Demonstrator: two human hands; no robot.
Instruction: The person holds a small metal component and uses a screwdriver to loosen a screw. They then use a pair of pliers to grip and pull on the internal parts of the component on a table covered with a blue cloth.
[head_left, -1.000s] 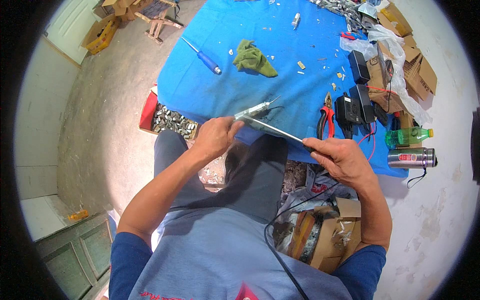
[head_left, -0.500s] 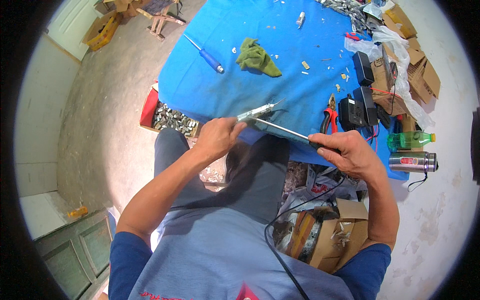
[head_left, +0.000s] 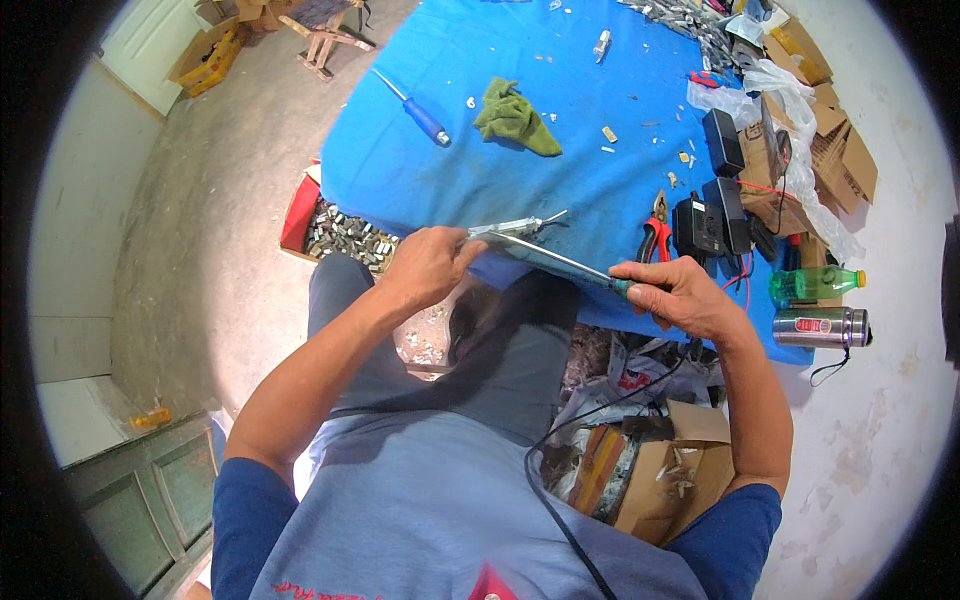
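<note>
At the bottom of the frame sit the person's grey shirt and dark trousers, with a black cable (head_left: 560,480) running up the lower middle. Just right of it, in the lower right, stands an open cardboard box (head_left: 665,480) among crumpled wrappers.

At mid-frame the left hand (head_left: 428,265) has its fingers curled shut around the near end of a small metal part (head_left: 505,232), which lies at the near edge of the blue table (head_left: 400,170). The right hand (head_left: 680,297), right of centre, is closed in a fist round the green handle of a long file (head_left: 560,262); the blade slants up and left from that hand and meets the metal part at the left hand's fingertips.

Left of the left hand, below the table edge, a red tray (head_left: 340,232) holds a heap of small metal pieces. Just above the right hand lie red-handled pliers (head_left: 655,225) and black power adapters (head_left: 715,205). At the right edge rest a green bottle (head_left: 815,285) and a steel flask (head_left: 820,327).

Farther up the cloth lie a green rag (head_left: 515,118) and, to its left, a blue-handled screwdriver (head_left: 418,110). Cardboard boxes (head_left: 820,140) crowd the upper right.
</note>
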